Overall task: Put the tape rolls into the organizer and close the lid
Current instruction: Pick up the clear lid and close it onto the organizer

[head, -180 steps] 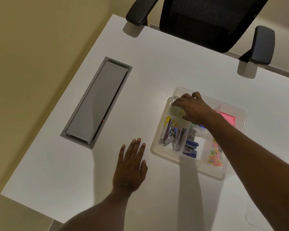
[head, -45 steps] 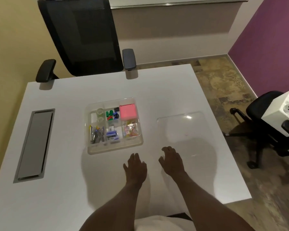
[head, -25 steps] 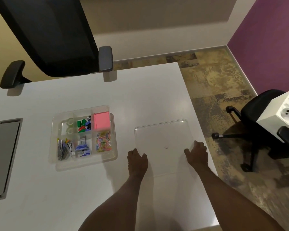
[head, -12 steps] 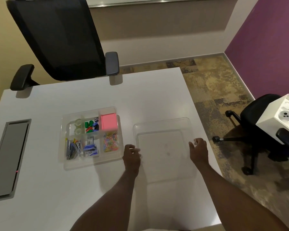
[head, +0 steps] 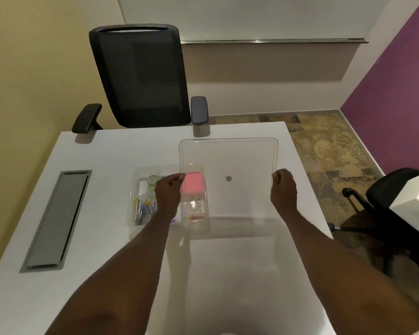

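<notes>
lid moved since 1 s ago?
Yes. The lid, then flat on the table right of the organizer, is now lifted by both hands, its left edge overlapping the organizer.

Lid (head: 228, 165) right of organizer (head: 140, 189), overlapping it, on table (head: 107, 153).

One lid (head: 228, 165), one organizer (head: 140, 170), two tape rolls (head: 152, 182), two chairs (head: 140, 76).
</notes>
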A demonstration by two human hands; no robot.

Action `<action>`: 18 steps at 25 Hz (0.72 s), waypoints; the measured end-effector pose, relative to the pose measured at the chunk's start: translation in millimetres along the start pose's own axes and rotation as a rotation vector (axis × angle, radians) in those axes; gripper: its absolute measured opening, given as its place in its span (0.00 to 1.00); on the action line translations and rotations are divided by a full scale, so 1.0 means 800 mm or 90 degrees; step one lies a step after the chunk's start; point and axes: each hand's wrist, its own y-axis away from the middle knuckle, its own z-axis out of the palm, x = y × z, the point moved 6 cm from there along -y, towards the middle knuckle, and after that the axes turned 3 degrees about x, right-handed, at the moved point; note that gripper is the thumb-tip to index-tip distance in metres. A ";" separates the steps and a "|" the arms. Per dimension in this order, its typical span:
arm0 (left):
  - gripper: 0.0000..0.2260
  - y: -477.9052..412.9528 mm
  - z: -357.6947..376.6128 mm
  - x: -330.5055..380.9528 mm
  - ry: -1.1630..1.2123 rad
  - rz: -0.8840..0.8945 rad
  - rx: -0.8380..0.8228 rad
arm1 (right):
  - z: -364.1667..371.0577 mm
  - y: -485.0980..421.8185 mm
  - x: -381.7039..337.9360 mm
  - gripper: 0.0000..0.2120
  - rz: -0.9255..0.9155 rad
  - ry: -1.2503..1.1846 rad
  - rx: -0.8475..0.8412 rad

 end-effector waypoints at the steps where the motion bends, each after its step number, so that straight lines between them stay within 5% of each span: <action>1: 0.12 -0.011 -0.023 0.010 0.009 0.018 0.020 | 0.010 0.000 -0.025 0.08 -0.011 -0.015 -0.004; 6: 0.11 -0.060 -0.119 0.017 0.092 0.031 0.038 | 0.052 0.008 -0.129 0.09 -0.061 -0.129 -0.051; 13: 0.11 -0.089 -0.206 -0.021 0.264 -0.070 -0.043 | 0.103 0.020 -0.179 0.22 0.128 -0.379 -0.234; 18: 0.09 -0.104 -0.232 -0.051 0.308 -0.202 -0.114 | 0.124 0.028 -0.182 0.21 0.144 -0.363 -0.316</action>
